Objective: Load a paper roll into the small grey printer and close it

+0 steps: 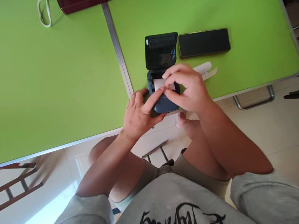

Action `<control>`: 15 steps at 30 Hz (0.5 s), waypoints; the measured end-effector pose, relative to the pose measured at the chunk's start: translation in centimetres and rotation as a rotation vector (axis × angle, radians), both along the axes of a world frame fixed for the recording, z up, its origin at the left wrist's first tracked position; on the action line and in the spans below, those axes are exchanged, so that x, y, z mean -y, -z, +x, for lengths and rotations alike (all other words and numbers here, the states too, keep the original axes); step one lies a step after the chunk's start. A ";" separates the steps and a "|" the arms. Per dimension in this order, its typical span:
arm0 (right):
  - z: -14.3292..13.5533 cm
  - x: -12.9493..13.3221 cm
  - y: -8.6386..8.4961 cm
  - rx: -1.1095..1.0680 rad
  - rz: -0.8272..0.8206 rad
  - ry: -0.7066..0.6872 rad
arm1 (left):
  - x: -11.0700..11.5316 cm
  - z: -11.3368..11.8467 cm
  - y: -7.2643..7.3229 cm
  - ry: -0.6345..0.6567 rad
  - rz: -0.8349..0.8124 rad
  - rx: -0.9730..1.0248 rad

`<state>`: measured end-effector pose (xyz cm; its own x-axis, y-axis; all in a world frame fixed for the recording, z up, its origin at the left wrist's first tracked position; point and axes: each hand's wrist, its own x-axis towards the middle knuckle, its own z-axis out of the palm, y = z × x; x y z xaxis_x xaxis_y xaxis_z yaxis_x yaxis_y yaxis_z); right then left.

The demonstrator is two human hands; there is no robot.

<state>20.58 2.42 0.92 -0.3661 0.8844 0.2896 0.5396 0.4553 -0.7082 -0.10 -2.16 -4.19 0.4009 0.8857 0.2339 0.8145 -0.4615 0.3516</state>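
Two green panels, with a metal strip (118,49) between them, form the surface (58,93) before us. A dark red object (79,5) lies at its far side, partly out of view. We have the compact dark device (165,105) near the close edge of the surface, right of the strip, its hinged lid (161,54) raised and tilted back.

Both our hands are at the device. Our left hand (137,116) is part open around its near left corner: thumb along the near edge, index finger extended to the opening, other fingers at the left side. Our right hand (189,85) is above the opening, thumb and index fingertips nearly closed beside the left index fingertip; we cannot tell whether they grip the paper.

A black slab (204,43) lies just right of the lid. A loose white roll (204,67) sits beyond our right hand, partly hidden. The white paper (158,83) is seated inside the device.
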 end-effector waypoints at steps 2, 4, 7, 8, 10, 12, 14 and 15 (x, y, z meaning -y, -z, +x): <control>0.2 0.0 0.3 0.036 0.032 -0.062 | 0.0 -0.1 -0.1 0.025 -0.003 0.003; 0.3 -0.3 1.0 -0.001 0.126 -0.107 | 0.0 -0.3 -0.1 0.029 -0.009 0.015; 0.4 -0.9 2.2 -0.101 0.256 -0.146 | 0.0 -0.4 0.1 0.029 0.007 0.024; 0.5 -1.0 2.4 -0.107 0.268 -0.158 | -0.1 -0.4 0.2 0.031 0.014 0.025; 0.6 -1.0 2.6 -0.093 0.259 -0.183 | -0.1 -0.4 0.2 0.036 0.023 0.024; 0.6 -0.9 2.5 -0.105 0.249 -0.202 | 0.0 -0.4 0.2 0.037 0.027 0.019; 0.7 -0.8 2.4 -0.168 0.243 -0.150 | 0.0 -0.4 0.1 0.039 0.030 0.015; 0.7 -0.8 2.4 -0.206 0.249 -0.088 | 0.0 -0.3 0.0 0.041 0.031 0.015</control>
<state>21.26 3.18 -1.52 -0.3495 0.7448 0.5684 0.3474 0.6664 -0.6597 -0.44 -2.12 -4.23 0.4330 0.8609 0.2673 0.7894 -0.5053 0.3486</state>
